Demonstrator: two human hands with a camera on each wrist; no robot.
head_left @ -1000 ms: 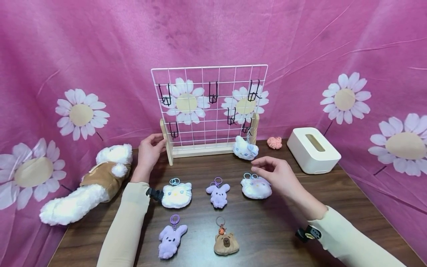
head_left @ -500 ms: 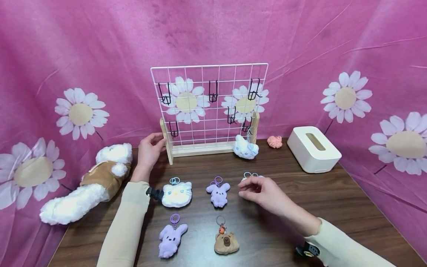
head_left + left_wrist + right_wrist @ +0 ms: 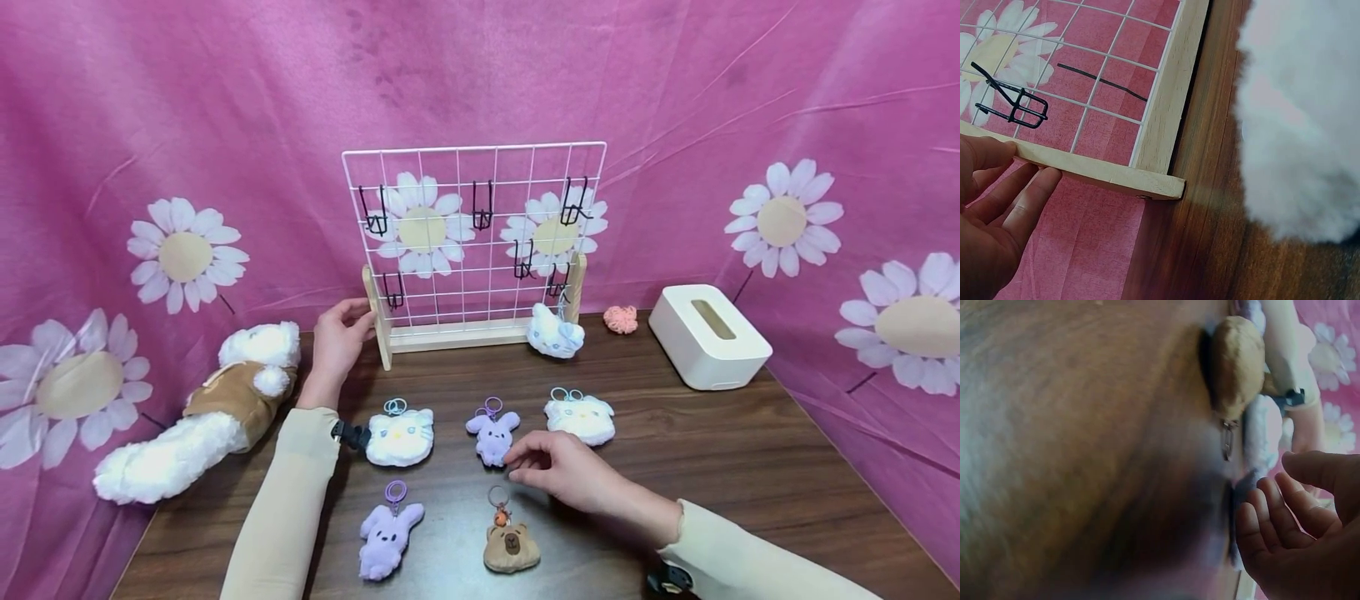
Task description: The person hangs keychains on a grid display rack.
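Note:
My left hand grips the left wooden post of the white wire grid rack; in the left wrist view fingers and thumb pinch the post. My right hand hovers, fingers loosely bent and holding nothing, beside a purple rabbit keychain and above right of a brown bear keychain. In the right wrist view the hand is near the brown plush and its ring. Black hooks hang on the grid; a white cat plush hangs at its lower right.
Two white cat keychains and another purple rabbit lie on the wooden table. A white plush toy in brown clothing lies left. A pink fluffy item and a white tissue box stand right.
My right hand has moved left and toward the front, from the right-hand white cat keychain to beside the purple rabbit, uncovering the cat. My left hand stays on the post.

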